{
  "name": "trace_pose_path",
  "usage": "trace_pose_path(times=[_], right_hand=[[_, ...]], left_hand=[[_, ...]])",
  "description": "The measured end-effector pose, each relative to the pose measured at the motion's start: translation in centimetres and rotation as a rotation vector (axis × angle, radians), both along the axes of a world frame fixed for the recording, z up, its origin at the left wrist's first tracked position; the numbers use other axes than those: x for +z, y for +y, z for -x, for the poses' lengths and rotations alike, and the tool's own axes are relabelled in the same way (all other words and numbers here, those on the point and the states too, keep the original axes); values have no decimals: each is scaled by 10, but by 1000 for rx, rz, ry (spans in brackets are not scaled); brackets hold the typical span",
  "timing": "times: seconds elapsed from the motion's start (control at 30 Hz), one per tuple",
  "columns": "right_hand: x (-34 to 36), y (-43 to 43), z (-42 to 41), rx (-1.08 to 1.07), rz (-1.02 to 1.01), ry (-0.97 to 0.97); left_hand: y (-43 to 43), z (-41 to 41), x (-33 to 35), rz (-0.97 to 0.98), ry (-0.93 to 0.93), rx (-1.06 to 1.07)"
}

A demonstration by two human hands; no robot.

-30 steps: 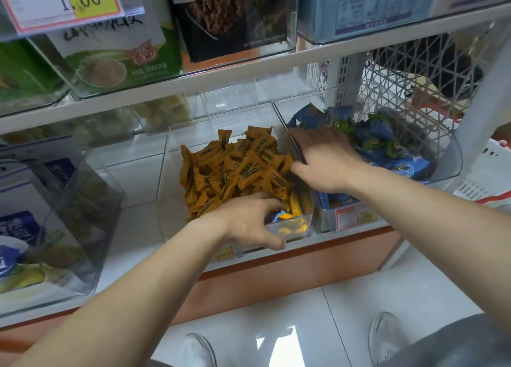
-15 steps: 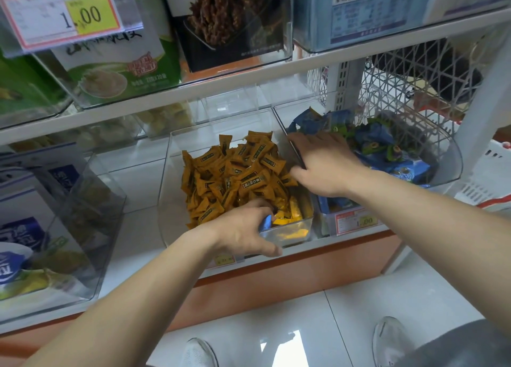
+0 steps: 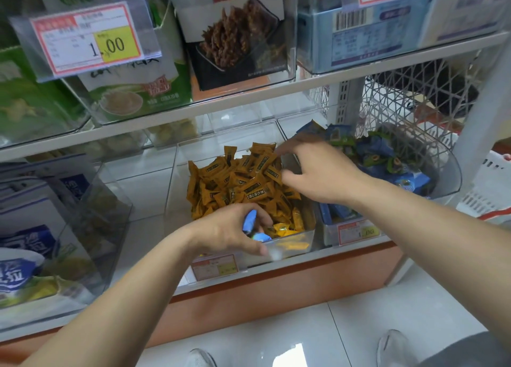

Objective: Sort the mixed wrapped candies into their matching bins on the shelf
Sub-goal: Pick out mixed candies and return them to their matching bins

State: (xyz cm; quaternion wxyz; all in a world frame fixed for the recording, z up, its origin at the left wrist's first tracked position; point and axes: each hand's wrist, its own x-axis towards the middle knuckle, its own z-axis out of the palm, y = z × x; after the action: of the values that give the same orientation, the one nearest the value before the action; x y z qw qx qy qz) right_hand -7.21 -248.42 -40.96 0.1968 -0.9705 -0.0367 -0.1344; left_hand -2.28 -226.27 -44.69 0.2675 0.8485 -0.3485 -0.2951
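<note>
A clear bin on the lower shelf holds a heap of orange-brown wrapped candies. To its right stands a clear bin with blue and green wrapped candies. My left hand is at the front of the orange bin, its fingers curled round blue wrapped candies. My right hand hovers over the wall between the two bins, fingers spread and loosely bent above the orange candies, holding nothing I can see.
Price tags sit on the bin fronts. A clear bin with white-and-blue packets stands at the left. The shelf above carries boxed snacks. A white wire basket is at the back right; white floor tiles below.
My left hand has lifted slightly with blue candies now showing between its fingers. My right hand has risen from the bin wall and shifted left over the orange candies.
</note>
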Motion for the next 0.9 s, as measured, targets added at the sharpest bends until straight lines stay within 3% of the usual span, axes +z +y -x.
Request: trace_pose_path(times=[0.1, 0.27, 0.37, 0.5, 0.7, 0.9], right_hand=[[-1, 12, 2, 60, -63, -14], [-12, 36, 3, 163, -230, 138], [-20, 50, 3, 204, -332, 220], [-18, 53, -4, 154, -478, 143], [-17, 46, -9, 23, -757, 184], [-14, 47, -6, 60, -1031, 249]], left_hand=[[11, -3, 3, 133, 103, 98], [18, -8, 5, 445, 28, 456], [15, -4, 10, 655, 153, 610], [3, 3, 18, 778, 305, 709], [-2, -1, 28, 1005, 716, 889], [-5, 1, 23, 918, 386, 698]])
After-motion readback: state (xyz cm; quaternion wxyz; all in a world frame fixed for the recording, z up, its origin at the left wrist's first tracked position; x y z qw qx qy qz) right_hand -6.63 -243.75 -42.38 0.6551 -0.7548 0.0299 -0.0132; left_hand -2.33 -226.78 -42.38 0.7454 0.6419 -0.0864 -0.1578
